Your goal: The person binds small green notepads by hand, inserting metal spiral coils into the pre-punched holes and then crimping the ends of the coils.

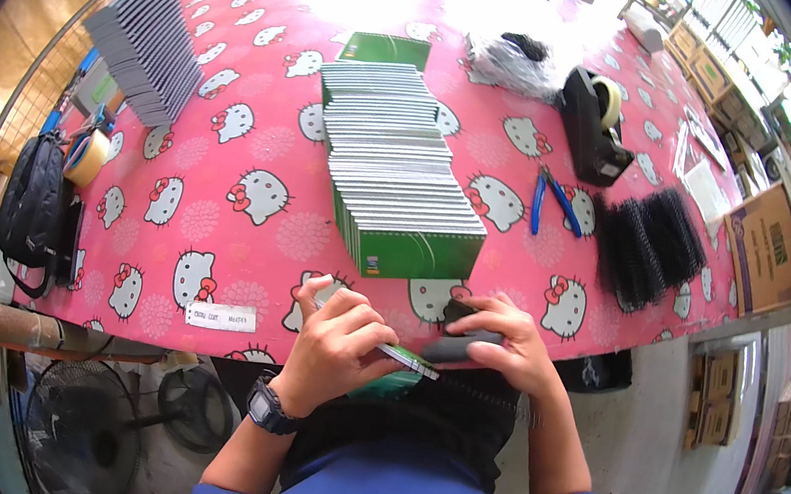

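Close to my body, at the table's front edge, my left hand [344, 335] is closed around a thin green-covered notebook [409, 360], seen almost edge on. My right hand [508, 342] grips a dark grey tool with two handle-like parts [462, 348]; its working end is hard to make out. The tool is right beside the notebook's edge. A thin black spiral coil [488, 395] stretches from the notebook's end to below my right hand. Just beyond my hands, a long leaning row of green notebooks [420, 252] lies on the table.
Blue-handled pliers [558, 204], a bundle of black coils [650, 249] and a black tape dispenser [590, 133] lie at right. A tall stack of booklets [147, 44] and a black bag [34, 199] stand at left. A paper label [220, 316] lies near the front edge.
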Demonstrator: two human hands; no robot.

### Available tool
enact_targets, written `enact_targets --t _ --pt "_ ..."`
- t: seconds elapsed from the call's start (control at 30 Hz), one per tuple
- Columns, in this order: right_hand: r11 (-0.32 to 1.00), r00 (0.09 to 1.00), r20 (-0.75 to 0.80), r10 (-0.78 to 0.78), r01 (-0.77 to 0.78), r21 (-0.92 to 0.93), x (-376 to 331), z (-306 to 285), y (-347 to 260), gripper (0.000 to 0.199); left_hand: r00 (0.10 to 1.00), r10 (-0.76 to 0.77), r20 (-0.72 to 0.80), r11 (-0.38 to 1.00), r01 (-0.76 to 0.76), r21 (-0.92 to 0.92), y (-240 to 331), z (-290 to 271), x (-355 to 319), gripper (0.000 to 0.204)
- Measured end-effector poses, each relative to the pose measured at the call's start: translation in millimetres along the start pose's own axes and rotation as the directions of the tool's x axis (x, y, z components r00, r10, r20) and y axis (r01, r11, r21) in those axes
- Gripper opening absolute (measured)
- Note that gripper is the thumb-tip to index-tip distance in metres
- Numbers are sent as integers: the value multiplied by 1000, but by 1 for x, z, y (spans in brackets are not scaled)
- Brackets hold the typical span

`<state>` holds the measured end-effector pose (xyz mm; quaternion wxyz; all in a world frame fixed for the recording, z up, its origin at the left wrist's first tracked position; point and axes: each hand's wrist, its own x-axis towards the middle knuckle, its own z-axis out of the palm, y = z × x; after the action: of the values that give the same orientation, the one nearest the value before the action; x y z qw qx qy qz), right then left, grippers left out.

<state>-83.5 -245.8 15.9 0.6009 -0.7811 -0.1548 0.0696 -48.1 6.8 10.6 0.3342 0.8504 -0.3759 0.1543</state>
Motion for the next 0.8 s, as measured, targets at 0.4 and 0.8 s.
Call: enact_targets --t 0.4,0.8 --pt "993 996 63 66 -59 -99 16 12 -10 46 981 -53 -189 999 54 0 -2 3 -3 47" --pt "997 992 108 -57 63 -53 26 20 -29 38 920 -393 -5 619 260 -741 -37 41 -37 49"
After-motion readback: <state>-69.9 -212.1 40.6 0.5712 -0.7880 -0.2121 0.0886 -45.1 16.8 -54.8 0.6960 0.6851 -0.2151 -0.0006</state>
